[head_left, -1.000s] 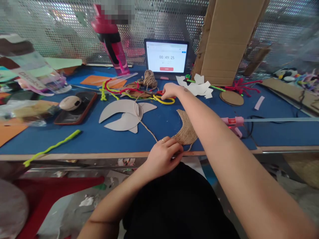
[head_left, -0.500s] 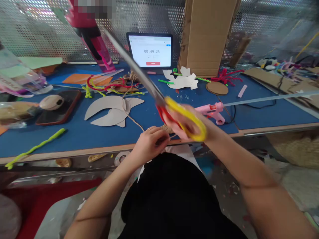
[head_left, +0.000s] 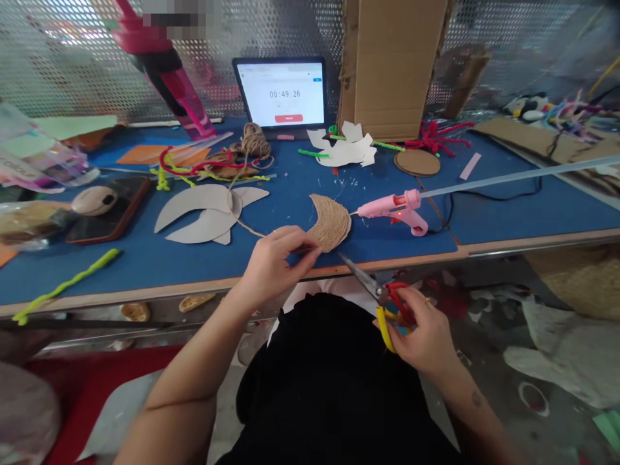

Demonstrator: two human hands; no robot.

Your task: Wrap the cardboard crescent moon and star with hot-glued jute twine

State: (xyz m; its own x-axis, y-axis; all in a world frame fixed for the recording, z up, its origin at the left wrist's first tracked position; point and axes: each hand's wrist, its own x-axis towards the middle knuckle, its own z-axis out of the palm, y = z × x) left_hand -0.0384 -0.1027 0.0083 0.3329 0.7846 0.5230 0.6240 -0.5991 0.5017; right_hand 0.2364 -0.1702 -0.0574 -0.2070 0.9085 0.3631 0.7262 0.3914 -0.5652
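Left hand: the left hand [head_left: 278, 265] lay at the near edge of the table, its fingers pressed together and pinching the lower end of the jute-wrapped crescent.
Right hand: the right hand [head_left: 421, 329] was held back past the table edge above the black top [head_left: 329, 387], its fingers curled closed around the scissors [head_left: 382, 297].
Scissors: the red and yellow handles sat in the right hand, with the steel blades angled up and left toward the table edge.
Crescent: the jute-wrapped crescent [head_left: 332, 223] lay on the blue-topped worktable [head_left: 387, 239], just beside the near edge and touching the left fingers.
Glue: a pink hot glue gun [head_left: 392, 210] lay on its side right of the crescent, a long glue stick [head_left: 523, 174] running out from its back.
Cutouts: grey cardboard cutouts [head_left: 203, 213] lay left of the crescent, with a strand of jute twine [head_left: 247, 226] crossing them.
Middle: a lime pipe cleaner [head_left: 68, 284] lay near the left edge; a smartphone [head_left: 104, 210] lay beyond it.
Far: a ball of twine [head_left: 254, 142] sat among tangled pipe cleaners [head_left: 203, 168]; behind stood a tablet [head_left: 279, 92] showing 00:49:26, a pink water bottle [head_left: 167, 77] and an upright cardboard panel [head_left: 392, 64].
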